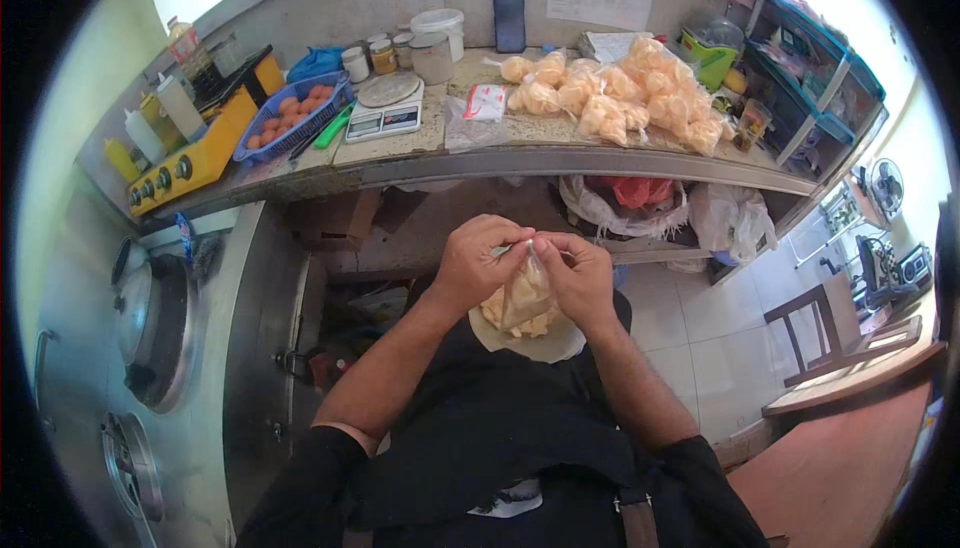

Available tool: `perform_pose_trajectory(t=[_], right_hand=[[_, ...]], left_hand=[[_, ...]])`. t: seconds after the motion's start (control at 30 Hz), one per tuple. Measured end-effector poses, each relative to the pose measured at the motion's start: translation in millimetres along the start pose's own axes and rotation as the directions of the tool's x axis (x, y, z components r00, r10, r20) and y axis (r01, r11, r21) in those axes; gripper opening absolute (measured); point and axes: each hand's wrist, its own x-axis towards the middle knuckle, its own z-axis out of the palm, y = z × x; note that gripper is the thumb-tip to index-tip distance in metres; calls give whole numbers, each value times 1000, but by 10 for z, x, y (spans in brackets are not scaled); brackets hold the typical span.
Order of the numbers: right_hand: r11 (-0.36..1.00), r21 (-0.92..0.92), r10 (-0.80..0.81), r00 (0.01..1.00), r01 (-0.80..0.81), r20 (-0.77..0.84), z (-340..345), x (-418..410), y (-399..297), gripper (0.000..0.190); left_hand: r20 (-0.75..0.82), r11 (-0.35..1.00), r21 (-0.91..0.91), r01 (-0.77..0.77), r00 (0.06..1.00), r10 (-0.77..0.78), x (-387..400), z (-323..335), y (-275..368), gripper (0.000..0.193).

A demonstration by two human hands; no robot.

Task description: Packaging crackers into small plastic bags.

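My left hand (484, 263) and my right hand (576, 274) meet in front of me, fingertips pinching the gathered top of a small clear plastic bag (528, 293). Pale yellowish food pieces fill the bag, which hangs over a pale round bowl (570, 345). More of the pale pieces (536, 325) lie in that bowl, near my lap. On the counter, a pile of filled, tied plastic bags (652, 90) with pale orange contents lies at the right. A digital kitchen scale (384, 120) with a round plate stands left of it, beside a red and white packet (486, 102) on clear plastic.
A blue basket of eggs (289, 120), lidded jars (431, 58) and a yellow gas stove (187, 158) stand on the counter's left side. A phone (509, 24) leans on the back wall. Below are sacks (630, 214); a wooden chair (817, 323) stands right.
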Motion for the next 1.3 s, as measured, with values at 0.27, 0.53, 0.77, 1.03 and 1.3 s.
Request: perform_pose_trajectory(t=[0.27, 0.53, 0.77, 1.03, 1.3], right_hand=[[997, 61, 42, 990, -50, 135, -24, 15, -33, 18], [685, 525, 260, 843, -505, 472, -48, 80, -118, 20], [602, 636, 250, 871, -482, 423, -28, 4, -104, 24], [769, 562, 139, 938, -304, 317, -47, -62, -95, 16], [948, 308, 26, 985, -79, 173, -11, -173, -135, 18]], left_hand=[[301, 717, -195, 669, 737, -606, 115, -118, 115, 14], [306, 530, -628, 569, 807, -504, -36, -8, 8, 12], [33, 980, -45, -195, 980, 197, -21, -143, 121, 19], [-46, 992, -114, 47, 998, -52, -101, -129, 271, 17], [2, 944, -186, 274, 961, -278, -103, -160, 457, 20]])
